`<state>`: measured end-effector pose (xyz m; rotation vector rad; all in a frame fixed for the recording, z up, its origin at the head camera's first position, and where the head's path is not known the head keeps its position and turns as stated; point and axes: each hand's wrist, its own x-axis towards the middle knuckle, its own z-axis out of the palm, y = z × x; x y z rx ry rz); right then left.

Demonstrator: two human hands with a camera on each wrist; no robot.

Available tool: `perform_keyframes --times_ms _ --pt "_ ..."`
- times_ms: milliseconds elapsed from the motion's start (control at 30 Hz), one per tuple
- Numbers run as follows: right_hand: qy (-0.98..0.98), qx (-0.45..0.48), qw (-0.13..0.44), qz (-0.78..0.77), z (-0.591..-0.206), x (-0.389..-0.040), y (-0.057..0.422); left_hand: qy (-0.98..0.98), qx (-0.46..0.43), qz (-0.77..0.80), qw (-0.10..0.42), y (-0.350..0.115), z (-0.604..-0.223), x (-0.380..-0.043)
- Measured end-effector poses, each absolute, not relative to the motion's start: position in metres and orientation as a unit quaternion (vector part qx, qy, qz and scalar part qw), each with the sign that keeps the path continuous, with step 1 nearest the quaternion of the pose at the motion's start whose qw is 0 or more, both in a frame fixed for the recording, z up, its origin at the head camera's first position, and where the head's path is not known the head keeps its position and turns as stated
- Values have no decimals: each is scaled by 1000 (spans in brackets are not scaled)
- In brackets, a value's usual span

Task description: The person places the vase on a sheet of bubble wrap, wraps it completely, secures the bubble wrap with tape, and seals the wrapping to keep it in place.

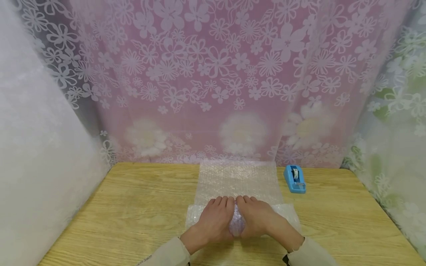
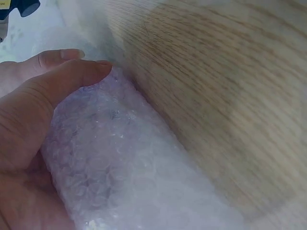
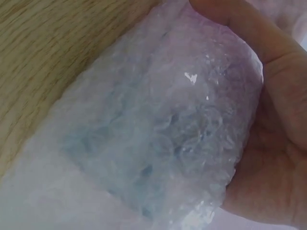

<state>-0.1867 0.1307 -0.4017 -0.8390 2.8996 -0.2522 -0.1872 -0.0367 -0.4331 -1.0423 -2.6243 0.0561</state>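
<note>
A purplish object rolled in bubble wrap (image 1: 237,223) lies near the front of the table, its kind hidden by the layers. My left hand (image 1: 216,220) grips the left part of this roll, with the thumb (image 2: 72,79) over its surface in the left wrist view. From the other side my right hand (image 1: 257,218) holds it too, fingers curled over the far side. Bluish-green patches show through the wrapped roll (image 3: 192,120) in the right wrist view. A flat bubble wrap sheet (image 1: 236,181) runs from the roll toward the far edge.
A blue tape dispenser (image 1: 295,180) with a roll of tape stands at the back right of the wooden table (image 1: 149,199). Behind the table hangs a pink flowered curtain (image 1: 206,92), with pale curtains at both sides.
</note>
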Motion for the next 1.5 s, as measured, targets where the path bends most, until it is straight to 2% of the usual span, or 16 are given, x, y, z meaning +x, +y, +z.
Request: perform_keyframes --times_ms 567,1200,1500 --pt "954 -272 99 -75 -395 -185 130 -917 -379 3 121 -41 -427 -183" --pt "945 -252 166 -124 -395 -193 133 -917 -398 -12 14 -40 -412 -194" --pt "936 -257 189 -148 -392 -195 135 -920 -393 -16 -2 -38 -412 -196"
